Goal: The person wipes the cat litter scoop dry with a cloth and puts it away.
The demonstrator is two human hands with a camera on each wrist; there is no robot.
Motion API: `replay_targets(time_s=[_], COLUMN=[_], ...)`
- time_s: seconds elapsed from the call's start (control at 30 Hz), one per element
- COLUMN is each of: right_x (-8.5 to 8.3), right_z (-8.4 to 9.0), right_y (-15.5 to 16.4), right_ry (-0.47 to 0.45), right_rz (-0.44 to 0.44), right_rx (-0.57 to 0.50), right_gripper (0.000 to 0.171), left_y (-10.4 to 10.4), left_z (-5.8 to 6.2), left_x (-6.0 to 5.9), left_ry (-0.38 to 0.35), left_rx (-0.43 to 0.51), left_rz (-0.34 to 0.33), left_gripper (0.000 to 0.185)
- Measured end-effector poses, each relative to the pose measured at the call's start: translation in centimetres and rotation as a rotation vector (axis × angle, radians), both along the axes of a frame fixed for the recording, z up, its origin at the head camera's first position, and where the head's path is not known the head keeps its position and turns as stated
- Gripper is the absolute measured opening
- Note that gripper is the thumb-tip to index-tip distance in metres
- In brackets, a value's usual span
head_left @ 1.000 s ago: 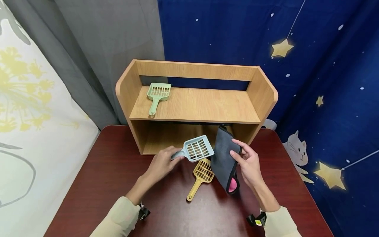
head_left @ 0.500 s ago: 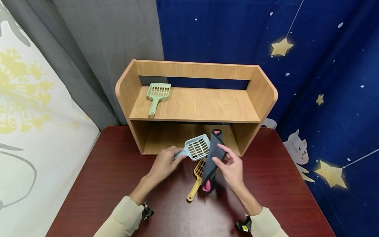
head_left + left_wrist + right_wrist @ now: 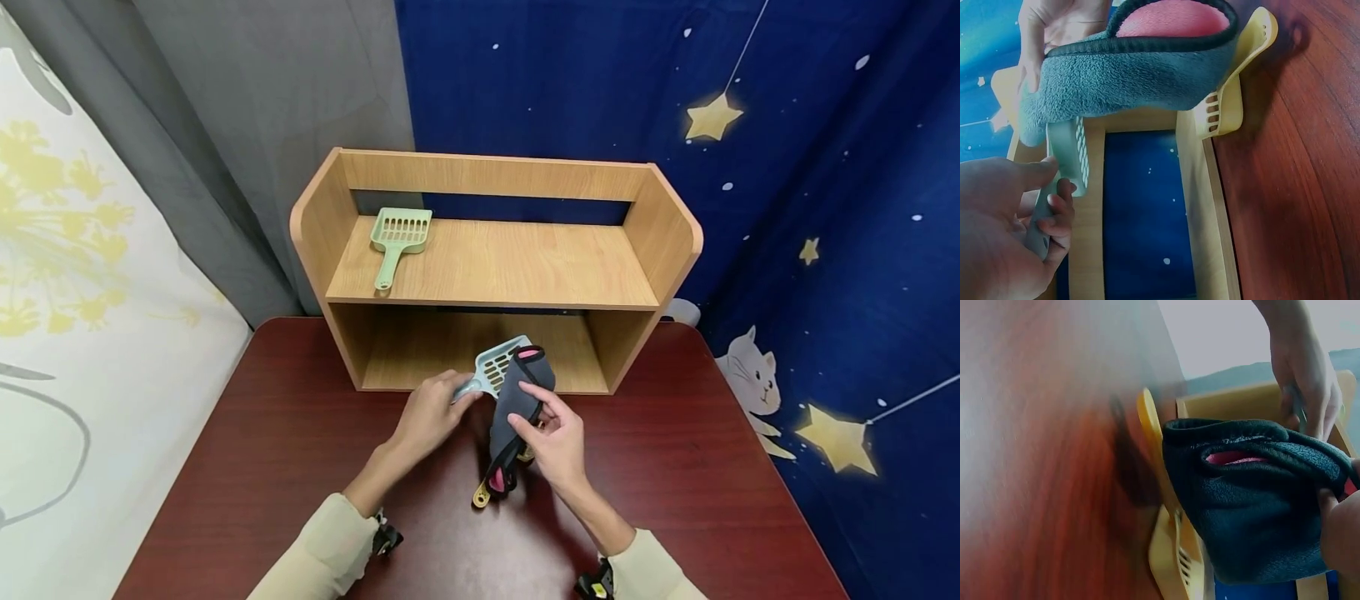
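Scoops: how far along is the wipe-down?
Looks done: green scoop lies on the shelf's top board. In hand: left hand grips the blue scoop by its handle while right hand holds the grey cloth against it. Left: yellow scoop lies on the table, under the cloth.

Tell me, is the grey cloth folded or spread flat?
Folded: the grey cloth is doubled over, pink inside showing, gripped by the right hand.

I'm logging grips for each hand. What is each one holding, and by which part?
The left hand grips the blue scoop by its handle. The right hand pinches the grey cloth around its middle.
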State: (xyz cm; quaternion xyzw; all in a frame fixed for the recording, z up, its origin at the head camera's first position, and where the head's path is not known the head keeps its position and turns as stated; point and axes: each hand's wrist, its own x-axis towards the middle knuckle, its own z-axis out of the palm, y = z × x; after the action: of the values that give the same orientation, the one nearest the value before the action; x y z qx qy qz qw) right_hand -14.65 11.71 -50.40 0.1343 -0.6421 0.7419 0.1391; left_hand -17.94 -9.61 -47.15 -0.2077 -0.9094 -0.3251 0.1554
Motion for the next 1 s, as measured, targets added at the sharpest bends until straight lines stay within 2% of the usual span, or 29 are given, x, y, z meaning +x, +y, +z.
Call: replay_targets(time_s=[0.2, 0.3, 0.43, 0.6, 0.83, 0.93, 1.0], right_x=[-1.8, -2.6, -2.9, -1.9, -0.3, -0.3, -0.6], right_z=[1.1, 1.9, 2.5, 2.0, 1.0, 1.0, 1.0], right_y=[2.5, 3.7, 4.1, 2.2, -0.5, -0.5, -0.1], right_ry=[-0.043, -0.053, -0.047, -0.047, -0.028, -0.016, -0.014], right_rz=[-0.150, -0.171, -0.151, -0.116, 0.025, 0.016, -0.026], right_rx=[-0.085, -0.159, -0.185, -0.136, -0.041, -0.038, -0.039], right_gripper=[0.050, 0.051, 0.052, 0.052, 0.049, 0.048, 0.048], left_y=[-0.6, -0.9, -0.9, -0.3, 0.8, 1.0, 1.0], left_z=[0.0, 0.0, -0.2, -0.3, -0.2, -0.2, -0.2], left_x=[0.1, 0.2, 0.4, 0.4, 0.4, 0.4, 0.5], left_ry=[-0.003, -0.017, -0.023, -0.016, -0.026, -0.029, -0.035], left_rx=[0.002, 0.032, 0.072, 0.097, 0.091, 0.087, 0.083], left_rz=[-0.001, -0.009, -0.013, 0.028, 0.075, 0.076, 0.075], left_gripper=[0.029, 0.028, 0.027, 0.026, 0.029, 0.031, 0.030])
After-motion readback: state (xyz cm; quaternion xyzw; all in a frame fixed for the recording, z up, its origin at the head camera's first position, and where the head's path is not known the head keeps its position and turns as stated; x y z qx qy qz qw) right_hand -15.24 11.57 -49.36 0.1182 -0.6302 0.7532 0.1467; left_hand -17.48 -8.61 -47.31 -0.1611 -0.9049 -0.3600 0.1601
